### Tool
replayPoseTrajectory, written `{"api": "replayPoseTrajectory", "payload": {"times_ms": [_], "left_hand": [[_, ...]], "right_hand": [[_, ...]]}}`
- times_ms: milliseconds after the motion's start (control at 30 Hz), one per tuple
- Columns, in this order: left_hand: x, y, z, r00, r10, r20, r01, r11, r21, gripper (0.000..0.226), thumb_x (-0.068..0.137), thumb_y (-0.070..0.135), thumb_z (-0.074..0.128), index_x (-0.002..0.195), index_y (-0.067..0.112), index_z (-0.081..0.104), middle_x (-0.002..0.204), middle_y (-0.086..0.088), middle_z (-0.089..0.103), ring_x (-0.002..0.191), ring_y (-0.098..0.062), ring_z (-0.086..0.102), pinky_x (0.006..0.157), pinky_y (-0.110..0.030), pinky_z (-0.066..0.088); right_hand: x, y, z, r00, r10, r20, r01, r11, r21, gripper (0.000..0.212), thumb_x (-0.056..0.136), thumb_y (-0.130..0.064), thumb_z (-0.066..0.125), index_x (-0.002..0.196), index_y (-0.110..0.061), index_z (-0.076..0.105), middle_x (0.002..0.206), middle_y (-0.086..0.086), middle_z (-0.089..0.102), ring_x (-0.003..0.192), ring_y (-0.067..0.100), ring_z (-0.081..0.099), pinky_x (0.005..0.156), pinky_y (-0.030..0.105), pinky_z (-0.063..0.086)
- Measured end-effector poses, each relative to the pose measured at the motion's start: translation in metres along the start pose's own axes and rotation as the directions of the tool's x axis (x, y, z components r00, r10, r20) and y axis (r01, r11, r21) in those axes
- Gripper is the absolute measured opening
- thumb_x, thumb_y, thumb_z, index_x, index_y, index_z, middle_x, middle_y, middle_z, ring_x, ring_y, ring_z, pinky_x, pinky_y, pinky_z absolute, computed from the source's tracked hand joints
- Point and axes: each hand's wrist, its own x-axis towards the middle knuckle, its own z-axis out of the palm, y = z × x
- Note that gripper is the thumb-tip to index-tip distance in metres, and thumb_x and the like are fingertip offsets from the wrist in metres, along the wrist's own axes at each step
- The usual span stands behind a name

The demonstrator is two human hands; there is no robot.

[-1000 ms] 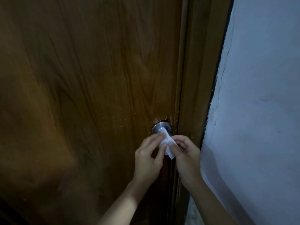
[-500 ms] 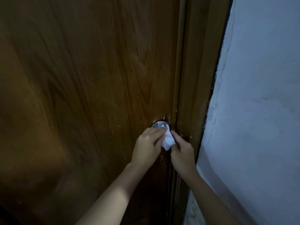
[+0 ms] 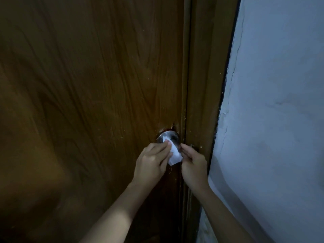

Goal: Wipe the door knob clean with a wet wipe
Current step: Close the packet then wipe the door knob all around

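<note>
At right edge of door (image 3: 87, 102), wet wipe (image 3: 173, 154) being pressed on door knob (image 3: 169, 137), pinched by curled fingers of left hand (image 3: 151, 163) and right hand (image 3: 193, 163).

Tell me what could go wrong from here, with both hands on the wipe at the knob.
1. The wet wipe is bunched small between the left hand and right hand; either grip could slip and drop it.
2. Only one corner lies on the door knob, so its upper face and far side may go unwiped.
3. The scene is dim, so leftover grime on the knob may be hard to spot.
</note>
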Motion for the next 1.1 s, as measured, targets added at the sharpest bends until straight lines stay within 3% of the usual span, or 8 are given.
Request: {"api": "replayPoseTrajectory", "payload": {"times_ms": [167, 300, 367, 467, 733, 967, 1033, 1100], "left_hand": [[0.018, 0.008, 0.001, 0.99, 0.115, 0.077, -0.124, 0.983, 0.132, 0.037, 0.081, 0.024, 0.042, 0.105, 0.012, 0.067, 0.108, -0.004, 0.071, 0.097, -0.018, 0.064, 0.077, -0.031, 0.055], [-0.002, 0.019, 0.011, 0.958, -0.255, -0.128, 0.236, 0.961, -0.148, 0.031, 0.083, 0.019, 0.06, 0.111, 0.008, 0.063, 0.112, -0.007, 0.069, 0.101, -0.013, 0.061, 0.083, -0.016, 0.045], [-0.01, 0.034, 0.013, 0.828, -0.545, -0.129, 0.467, 0.8, -0.377, 0.034, 0.08, 0.014, 0.065, 0.113, 0.006, 0.061, 0.112, -0.007, 0.068, 0.101, -0.005, 0.06, 0.081, -0.003, 0.039], [-0.011, 0.051, 0.015, 0.575, -0.815, 0.068, 0.627, 0.386, -0.676, 0.037, 0.08, 0.009, 0.065, 0.116, 0.004, 0.058, 0.088, 0.012, 0.066, 0.07, 0.019, 0.058, 0.06, 0.002, 0.043], [0.0, 0.035, 0.002, 0.538, -0.678, 0.5, 0.706, 0.038, -0.708, 0.02, 0.084, 0.007, 0.059, 0.094, 0.019, 0.07, 0.097, -0.003, 0.073, 0.095, -0.015, 0.068, 0.088, -0.031, 0.052], [0.002, 0.035, 0.009, 0.469, -0.562, 0.682, 0.6, -0.364, -0.712, 0.024, 0.087, 0.003, 0.052, 0.108, 0.005, 0.064, 0.111, -0.013, 0.068, 0.106, -0.021, 0.063, 0.095, -0.033, 0.049], [-0.001, 0.036, 0.008, 0.443, -0.653, 0.615, 0.583, -0.312, -0.75, 0.022, 0.083, 0.004, 0.059, 0.104, 0.006, 0.066, 0.104, -0.01, 0.071, 0.099, -0.018, 0.066, 0.087, -0.029, 0.051], [-0.001, 0.039, 0.008, 0.431, -0.799, 0.419, 0.637, -0.059, -0.769, 0.024, 0.078, 0.007, 0.067, 0.101, 0.01, 0.067, 0.096, -0.004, 0.072, 0.089, -0.012, 0.067, 0.078, -0.024, 0.053]], "right_hand": [[0.0, 0.0, 0.0, 0.998, -0.053, -0.029, 0.051, 0.996, -0.072, 0.029, 0.09, -0.005, 0.049, 0.116, -0.012, 0.061, 0.101, 0.002, 0.068, 0.091, 0.011, 0.064, 0.072, 0.009, 0.048], [0.001, -0.001, 0.002, 0.999, -0.013, -0.036, 0.01, 0.997, -0.076, 0.034, 0.09, -0.002, 0.047, 0.122, -0.009, 0.056, 0.115, 0.007, 0.064, 0.096, 0.008, 0.057, 0.068, 0.006, 0.045], [0.001, -0.001, 0.003, 0.998, 0.002, -0.059, -0.006, 0.998, -0.065, 0.036, 0.09, 0.0, 0.047, 0.124, -0.009, 0.054, 0.119, 0.008, 0.062, 0.099, 0.007, 0.053, 0.072, 0.005, 0.041], [0.0, -0.002, 0.006, 0.998, 0.021, -0.064, -0.022, 0.999, -0.023, 0.037, 0.089, 0.002, 0.048, 0.124, -0.007, 0.054, 0.12, 0.009, 0.063, 0.105, 0.009, 0.055, 0.083, 0.013, 0.045], [-0.001, -0.004, 0.004, 0.999, 0.033, -0.01, -0.032, 0.999, 0.022, 0.046, 0.084, 0.009, 0.049, 0.126, -0.008, 0.051, 0.111, 0.002, 0.061, 0.1, 0.006, 0.058, 0.087, 0.023, 0.048], [-0.002, -0.008, 0.001, 0.999, -0.038, -0.015, 0.037, 0.998, -0.048, 0.039, 0.081, 0.005, 0.056, 0.117, -0.01, 0.058, 0.102, 0.001, 0.065, 0.095, 0.005, 0.06, 0.077, 0.012, 0.048], [-0.002, -0.008, 0.0, 0.999, -0.039, 0.004, 0.039, 0.997, -0.061, 0.04, 0.081, 0.006, 0.056, 0.118, -0.008, 0.057, 0.109, 0.006, 0.065, 0.101, 0.011, 0.061, 0.084, 0.022, 0.05], [-0.001, -0.007, 0.001, 1.0, -0.03, 0.01, 0.03, 0.995, -0.092, 0.041, 0.082, 0.007, 0.054, 0.121, -0.007, 0.056, 0.114, 0.008, 0.064, 0.101, 0.01, 0.059, 0.084, 0.021, 0.05]]}}
